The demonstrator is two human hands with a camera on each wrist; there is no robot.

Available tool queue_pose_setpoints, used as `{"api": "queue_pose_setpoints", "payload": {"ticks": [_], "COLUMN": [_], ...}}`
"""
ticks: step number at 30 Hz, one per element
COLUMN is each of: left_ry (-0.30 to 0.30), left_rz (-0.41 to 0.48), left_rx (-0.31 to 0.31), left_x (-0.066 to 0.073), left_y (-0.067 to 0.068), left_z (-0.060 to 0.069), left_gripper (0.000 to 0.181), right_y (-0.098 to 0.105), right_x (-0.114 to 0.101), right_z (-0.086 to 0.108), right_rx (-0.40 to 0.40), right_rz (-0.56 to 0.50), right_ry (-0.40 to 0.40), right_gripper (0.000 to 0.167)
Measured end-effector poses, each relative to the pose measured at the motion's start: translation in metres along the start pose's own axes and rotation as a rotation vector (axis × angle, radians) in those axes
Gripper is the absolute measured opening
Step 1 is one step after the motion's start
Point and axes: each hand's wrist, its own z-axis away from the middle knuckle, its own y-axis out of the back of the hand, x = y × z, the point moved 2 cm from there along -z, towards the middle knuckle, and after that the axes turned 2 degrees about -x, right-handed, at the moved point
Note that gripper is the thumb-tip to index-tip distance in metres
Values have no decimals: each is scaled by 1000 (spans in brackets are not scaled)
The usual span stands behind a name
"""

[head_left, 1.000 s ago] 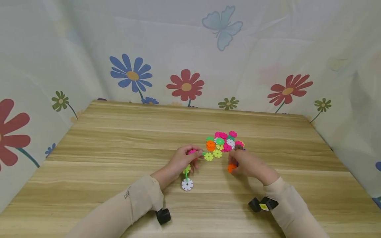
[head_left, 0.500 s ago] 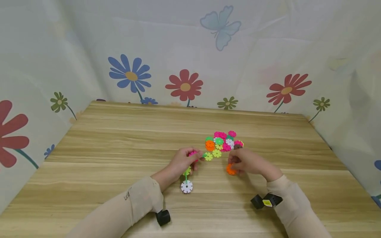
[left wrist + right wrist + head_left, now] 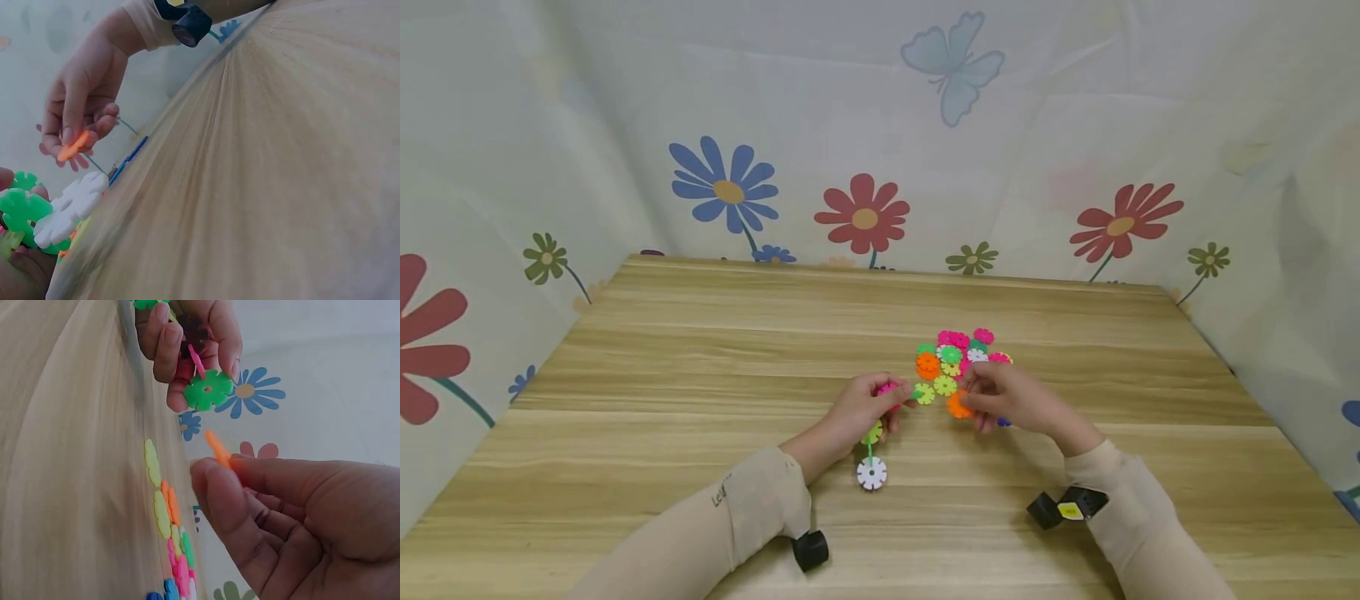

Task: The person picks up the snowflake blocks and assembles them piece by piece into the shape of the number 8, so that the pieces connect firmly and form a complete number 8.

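My left hand [image 3: 857,408] grips a chain of slotted snowflake discs joined edge to edge. In the head view a pink disc [image 3: 887,390] sits at its fingers, and a white disc [image 3: 872,473] hangs at the near end. A green disc [image 3: 208,390] sticks out past the left fingertips in the right wrist view, joined to a pink one. My right hand [image 3: 1022,404] pinches a loose orange disc [image 3: 958,406] between thumb and fingers. That disc is held above the table, a short gap from the green disc. The palm partly hides the chain's middle.
A pile of loose discs in several colours, with a pink disc [image 3: 983,336] at its back, lies on the wooden table [image 3: 760,333] just beyond the hands. A blue disc [image 3: 1004,422] lies beneath the right hand. A flower-printed cloth [image 3: 820,100] hangs behind.
My right hand has moved left with the orange disc, closer to the left hand. A blue disc now shows beneath the right hand. The left hand stays nearly still, gripping the chain.
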Motion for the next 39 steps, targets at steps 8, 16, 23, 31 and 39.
{"api": "queue_pose_setpoints", "payload": {"ticks": [8, 16, 23, 31, 39], "left_ry": [-18, -39, -46, -49, -61], "left_rz": [14, 24, 34, 27, 37], "left_rx": [-42, -91, -112, -97, -96], "left_x": [-1, -1, -2, -1, -1], "left_y": [0, -1, -1, -2, -3], "left_z": [0, 0, 0, 1, 1], "left_gripper": [29, 30, 31, 29, 29], "right_y": [-11, -18, -22, -23, -27], "right_x": [-5, -6, -4, -4, -3], "right_z": [-7, -11, -13, -13, -14], "right_rx": [17, 43, 60, 90, 108], "right_rz": [-98, -123, -144, -190, -265], "right_ry": [31, 45, 30, -2, -22], "right_gripper": [16, 17, 18, 21, 22]}}
